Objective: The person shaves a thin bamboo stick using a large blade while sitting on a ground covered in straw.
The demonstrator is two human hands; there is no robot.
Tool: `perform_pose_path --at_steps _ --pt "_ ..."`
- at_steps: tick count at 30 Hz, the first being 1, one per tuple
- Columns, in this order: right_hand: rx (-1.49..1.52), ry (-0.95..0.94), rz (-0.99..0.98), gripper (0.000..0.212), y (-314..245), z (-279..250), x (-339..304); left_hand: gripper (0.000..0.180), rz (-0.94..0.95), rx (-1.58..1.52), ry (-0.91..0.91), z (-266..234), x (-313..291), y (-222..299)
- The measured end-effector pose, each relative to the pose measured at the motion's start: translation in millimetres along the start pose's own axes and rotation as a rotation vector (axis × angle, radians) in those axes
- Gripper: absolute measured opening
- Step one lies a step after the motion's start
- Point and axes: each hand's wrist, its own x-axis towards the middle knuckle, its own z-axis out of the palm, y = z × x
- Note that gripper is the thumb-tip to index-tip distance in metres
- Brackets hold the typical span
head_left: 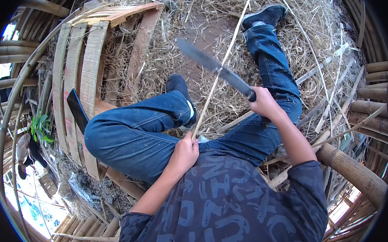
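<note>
A long thin bamboo strip (pixel 209 96) slants up and away from my lap. Its near end is gripped in my left hand (pixel 186 153), closed in front of my belly. My right hand (pixel 264 102) is wrapped round the handle of a machete (pixel 199 56) over my right thigh. The wide, dark blade points up to the left and crosses the strip about midway; it appears to touch the strip there. Part of the machete's handle is hidden in my fist.
A wooden pallet (pixel 90 60) stands at the left with a phone (pixel 76 107) leaning on it. Straw and shavings (pixel 223 14) cover the ground. A thick bamboo pole (pixel 354 174) lies at the right, beside slatted bamboo walls. Another person (pixel 25 151) is at the far left.
</note>
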Motion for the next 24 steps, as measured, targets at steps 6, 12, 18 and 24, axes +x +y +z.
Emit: perform_pose_path --at_steps 6,12,18,24 --pt "0.245 0.047 0.261 0.024 8.1 7.7 10.1 0.013 -0.042 0.019 -0.021 -0.4 1.3 1.6" --pt "0.016 -0.129 0.073 0.027 -13.4 -11.1 -14.7 0.014 -0.023 -0.004 -0.021 -3.8 1.4 4.5" --pt "0.051 -0.093 0.061 0.027 -17.9 18.1 -36.7 0.016 -0.061 -0.015 -0.041 -2.3 3.4 0.6" --pt "0.199 -0.171 0.182 0.022 -22.0 31.7 -38.3 0.017 -0.048 -0.058 -0.008 -0.8 1.3 -4.4"
